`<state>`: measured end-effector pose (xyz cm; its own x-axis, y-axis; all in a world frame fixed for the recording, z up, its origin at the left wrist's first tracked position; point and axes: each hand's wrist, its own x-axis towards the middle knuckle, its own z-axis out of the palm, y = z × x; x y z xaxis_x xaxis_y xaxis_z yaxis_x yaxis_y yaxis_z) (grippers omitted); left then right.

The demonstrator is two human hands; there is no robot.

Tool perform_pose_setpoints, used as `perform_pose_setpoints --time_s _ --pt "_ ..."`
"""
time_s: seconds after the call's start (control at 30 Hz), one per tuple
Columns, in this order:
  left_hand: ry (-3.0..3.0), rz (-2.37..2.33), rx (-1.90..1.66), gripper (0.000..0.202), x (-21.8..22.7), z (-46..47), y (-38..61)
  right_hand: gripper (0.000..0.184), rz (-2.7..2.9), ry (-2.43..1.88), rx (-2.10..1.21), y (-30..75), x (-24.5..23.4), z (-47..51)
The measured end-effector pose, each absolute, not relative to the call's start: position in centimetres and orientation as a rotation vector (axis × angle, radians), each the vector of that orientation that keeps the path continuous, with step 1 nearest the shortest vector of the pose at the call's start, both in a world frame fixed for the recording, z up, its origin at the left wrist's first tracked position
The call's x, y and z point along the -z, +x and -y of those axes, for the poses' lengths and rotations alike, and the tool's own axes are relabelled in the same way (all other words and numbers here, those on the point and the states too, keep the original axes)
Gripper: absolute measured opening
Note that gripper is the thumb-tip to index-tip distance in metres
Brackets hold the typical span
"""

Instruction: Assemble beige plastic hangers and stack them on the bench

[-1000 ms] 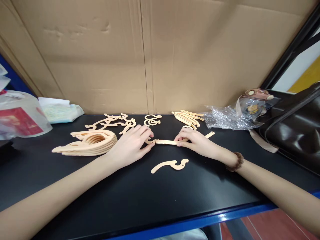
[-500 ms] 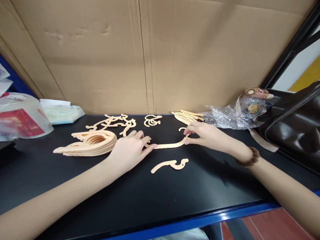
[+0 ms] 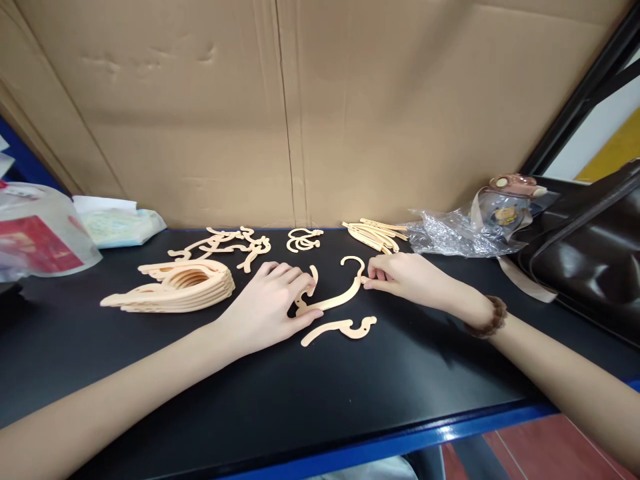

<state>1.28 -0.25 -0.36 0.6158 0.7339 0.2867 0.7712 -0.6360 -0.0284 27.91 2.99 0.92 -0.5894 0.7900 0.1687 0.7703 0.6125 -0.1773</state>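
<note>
A cream plastic clothes hanger (image 3: 340, 300), partly assembled, lies between my two hands, its hook curving up toward the back. My left hand (image 3: 270, 303) grips its left end between thumb and fingers, partly hiding a curved piece there. At the hook's base, my right hand (image 3: 407, 277) pinches the hanger with thumb and forefinger. One loose hanger arm (image 3: 333, 327) with a curled end lies just in front. To the left of my left hand sits a stack of folded hangers (image 3: 225, 293).
Behind are loose hanger arms (image 3: 225, 249), several hooks (image 3: 303, 240) and straight bars (image 3: 370, 235). Crumpled clear plastic (image 3: 450, 235), a bottle (image 3: 505, 207) and a dark bag (image 3: 590, 260) stand right. A plastic container (image 3: 45, 233) and wipes pack (image 3: 117, 225) are left. Cardboard (image 3: 200, 120) walls the back.
The hanger has tilted, its left end nearer me and its hook now raised into view. My right hand has shifted slightly left to the hook's base, and my left hand slightly toward me.
</note>
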Motion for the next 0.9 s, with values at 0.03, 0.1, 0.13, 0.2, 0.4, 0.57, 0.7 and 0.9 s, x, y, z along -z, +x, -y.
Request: perform_pose_setpoints --time_s 0.03,0.1,0.13,0.2,0.4,0.57,0.7,0.9 --pt "-2.691 1.255 0.383 0.032 0.4 0.2 1.3 0.027 2.613 -1.282 -0.120 28.0 -0.9 -3.1" --pt "-2.712 1.221 0.391 0.027 0.5 0.2 1.3 0.024 2.626 -1.259 -0.112 28.1 -0.8 -3.2" --pt "-2.731 1.192 0.385 0.027 0.5 0.2 1.3 0.022 2.631 -1.240 -0.108 28.1 -0.7 -3.2" --pt "-2.762 1.142 0.362 0.032 0.6 0.2 1.3 0.019 2.645 -1.203 -0.107 28.1 -0.6 -3.2" --pt "-2.810 1.082 0.384 0.038 0.5 0.0 1.0 0.022 2.654 -1.107 -0.086 28.2 -0.1 -3.4" --pt "-2.780 1.129 0.528 0.043 1.2 -0.5 0.6 0.030 2.730 -0.919 -0.086 28.1 0.2 -3.6" --pt "-2.768 1.204 0.565 0.052 1.8 -0.8 0.5 0.030 2.743 -0.870 -0.067 27.7 0.4 -3.3" --pt "-2.768 1.248 0.485 0.056 1.6 -0.7 0.6 0.030 2.746 -0.869 -0.040 27.2 0.3 -2.6"
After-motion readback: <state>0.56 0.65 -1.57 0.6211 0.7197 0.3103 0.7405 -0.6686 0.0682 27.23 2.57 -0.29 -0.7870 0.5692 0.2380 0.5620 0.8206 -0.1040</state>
